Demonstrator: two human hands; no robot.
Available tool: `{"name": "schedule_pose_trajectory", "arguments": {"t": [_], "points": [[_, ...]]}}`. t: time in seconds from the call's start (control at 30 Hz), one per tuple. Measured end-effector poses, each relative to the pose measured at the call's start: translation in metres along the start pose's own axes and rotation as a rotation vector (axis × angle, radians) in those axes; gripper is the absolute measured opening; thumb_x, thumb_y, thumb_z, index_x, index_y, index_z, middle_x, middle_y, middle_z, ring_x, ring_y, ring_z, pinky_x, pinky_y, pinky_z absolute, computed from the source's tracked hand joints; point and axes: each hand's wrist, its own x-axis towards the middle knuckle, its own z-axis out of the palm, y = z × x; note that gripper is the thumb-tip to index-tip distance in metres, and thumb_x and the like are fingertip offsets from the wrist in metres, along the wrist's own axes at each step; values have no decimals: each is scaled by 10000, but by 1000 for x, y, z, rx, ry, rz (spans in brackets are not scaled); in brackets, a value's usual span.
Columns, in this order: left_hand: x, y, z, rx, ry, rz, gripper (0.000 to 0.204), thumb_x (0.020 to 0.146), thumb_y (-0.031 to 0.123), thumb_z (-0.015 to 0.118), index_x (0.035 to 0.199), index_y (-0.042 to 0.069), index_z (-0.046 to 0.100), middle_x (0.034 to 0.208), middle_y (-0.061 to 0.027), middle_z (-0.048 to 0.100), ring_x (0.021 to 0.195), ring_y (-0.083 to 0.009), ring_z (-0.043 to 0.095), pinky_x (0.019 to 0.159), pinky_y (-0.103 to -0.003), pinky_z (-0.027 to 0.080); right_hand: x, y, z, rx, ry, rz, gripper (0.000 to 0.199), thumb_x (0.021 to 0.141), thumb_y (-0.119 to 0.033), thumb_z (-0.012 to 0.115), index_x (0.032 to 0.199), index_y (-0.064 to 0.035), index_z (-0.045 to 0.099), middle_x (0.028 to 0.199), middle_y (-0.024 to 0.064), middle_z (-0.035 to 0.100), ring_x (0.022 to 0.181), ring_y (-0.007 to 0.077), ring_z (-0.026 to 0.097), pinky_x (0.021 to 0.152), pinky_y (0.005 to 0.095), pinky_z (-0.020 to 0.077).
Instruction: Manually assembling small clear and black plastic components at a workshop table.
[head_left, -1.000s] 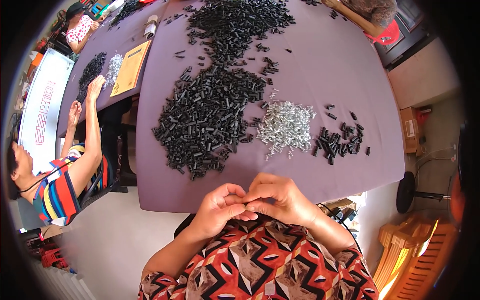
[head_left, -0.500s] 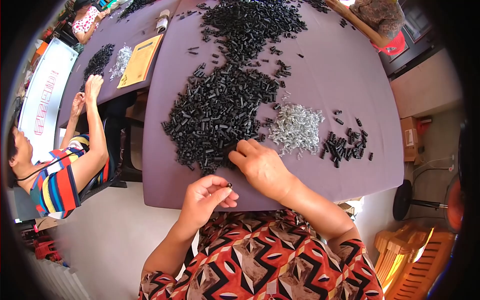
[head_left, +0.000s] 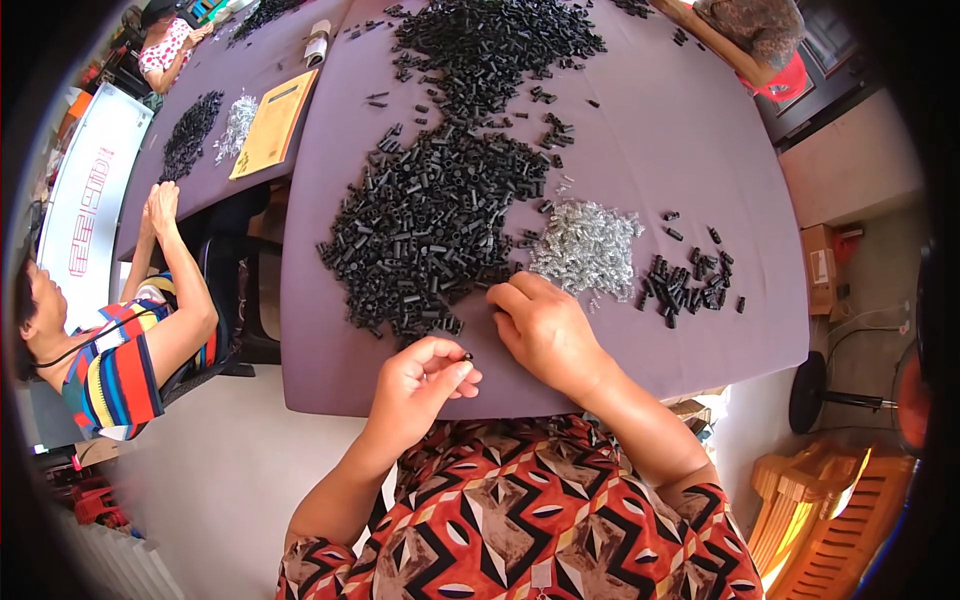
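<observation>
My left hand (head_left: 420,385) is closed in a pinch near the table's front edge. Between its thumb and forefinger sits a small black tube (head_left: 467,357), mostly covered by the fingers. My right hand (head_left: 545,325) rests palm down with fingers curled, between the large pile of black tubes (head_left: 420,235) and a heap of small silvery spring-like pieces (head_left: 588,245). Its fingertips are hidden, so what they hold cannot be seen. Farther right lies a smaller loose group of black tubes (head_left: 690,285).
The purple-covered table (head_left: 720,170) continues far ahead under another black heap (head_left: 500,40). A person in a striped shirt (head_left: 110,370) works at the left table beside a yellow envelope (head_left: 275,120). Another person's arm (head_left: 715,40) reaches in far right. Wooden chairs (head_left: 830,520) stand lower right.
My right hand has drawn back slightly to the right from the black pile's near edge. My left hand keeps its pinch, shifted a little. The striped-shirt person's hands have come together and lower.
</observation>
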Motion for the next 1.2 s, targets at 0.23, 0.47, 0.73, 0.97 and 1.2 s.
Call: {"name": "schedule_pose_trajectory", "arguments": {"t": [0.23, 0.47, 0.73, 0.97, 1.2], "points": [[8, 3, 4, 51, -21, -10, 133, 1011, 93, 633, 1094, -10, 622, 956, -119, 750, 813, -173, 733, 737, -278, 568, 5, -4, 10, -142, -8, 14, 170, 775, -47, 746, 897, -40, 628, 863, 127, 593, 816, 344, 649, 699, 439, 547], [4, 7, 10, -12, -12, -2, 155, 999, 84, 645, 1111, -21, 632, 966, -137, 756, 818, -194, 743, 737, -287, 578, -12, -14, -27, 582, -144, 294, 158, 862, 81, 653, 995, 9, 700, 1002, 92, 650, 862, 191, 665, 768, 292, 556], [12, 7, 25, -63, -149, 14, 157, 1013, 55, 636, 1132, -46, 625, 1005, -125, 737, 863, -163, 723, 801, -294, 593, -32, -2, -33, 1148, -196, 350, 143, 914, 124, 659, 1006, 30, 715, 1063, 71, 626, 943, 151, 666, 831, 280, 571], [13, 7, 29, -97, -212, -31, 164, 1022, 115, 643, 1123, -14, 635, 1003, -111, 750, 848, -163, 730, 760, -279, 576, -35, 4, -40, 1137, -228, 328, 157, 894, 138, 664, 999, 29, 707, 1061, 67, 619, 952, 155, 670, 844, 284, 580], [14, 9, 30, -133, -229, -68, 161, 1014, 95, 647, 1122, -24, 639, 996, -121, 750, 832, -174, 731, 753, -286, 584, -37, 2, -47, 1129, -225, 363, 168, 889, 102, 659, 1015, -7, 684, 1027, 30, 617, 932, 120, 656, 813, 267, 557]]}}
